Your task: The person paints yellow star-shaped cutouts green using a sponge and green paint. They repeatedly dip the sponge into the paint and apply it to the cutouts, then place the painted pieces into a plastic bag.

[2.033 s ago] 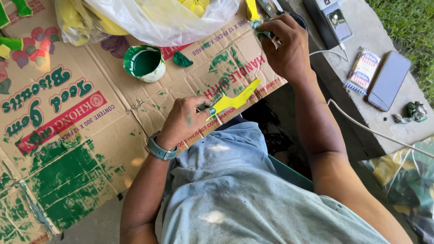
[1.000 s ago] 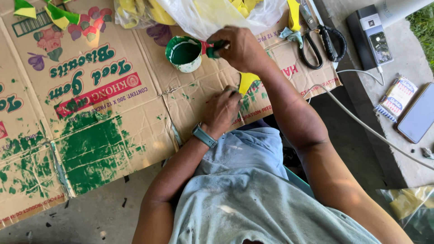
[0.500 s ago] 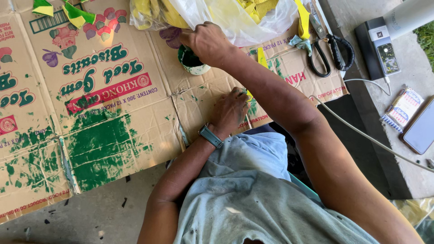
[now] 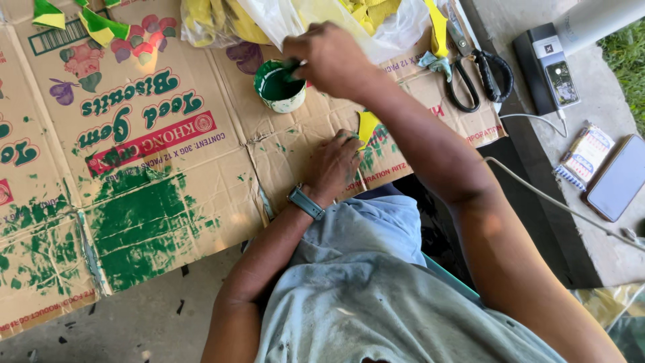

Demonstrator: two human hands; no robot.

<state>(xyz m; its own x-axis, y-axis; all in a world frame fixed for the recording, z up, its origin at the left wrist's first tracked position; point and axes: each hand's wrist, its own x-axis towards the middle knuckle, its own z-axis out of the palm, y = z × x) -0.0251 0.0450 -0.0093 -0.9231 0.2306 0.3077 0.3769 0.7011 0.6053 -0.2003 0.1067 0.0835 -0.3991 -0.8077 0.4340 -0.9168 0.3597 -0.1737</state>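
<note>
Since a second ago the right hand (image 4: 329, 57) has stayed up at the cup (image 4: 280, 86), now fingers curled over its rim, pinching something small that dips into the green paint; what it grips is too hidden to name. The view has also shifted a bit, cardboard (image 4: 148, 148) sliding right. The left hand (image 4: 336, 165) is still pressed on the cardboard, fingers bent down on a yellow piece (image 4: 368, 124), holding it flat; green smears on the fingers, a watch (image 4: 306, 202) on the wrist. The cup sits on the cardboard just above the left hand, near the plastic bag (image 4: 316, 20) full of yellow pieces. The cardboard is flattened, printed, with a big green paint patch (image 4: 144, 225) at lower left and green-and-yellow scraps (image 4: 101, 23) at the top left corner. Scissors (image 4: 480, 77) with black handles lie at the cardboard's right edge, beside a yellow strip (image 4: 438, 30). Further right on the concrete: a power bank (image 4: 547, 67) with a white cable (image 4: 557, 208), a small box (image 4: 586, 156), and a phone (image 4: 619, 178) just beside the box.
</note>
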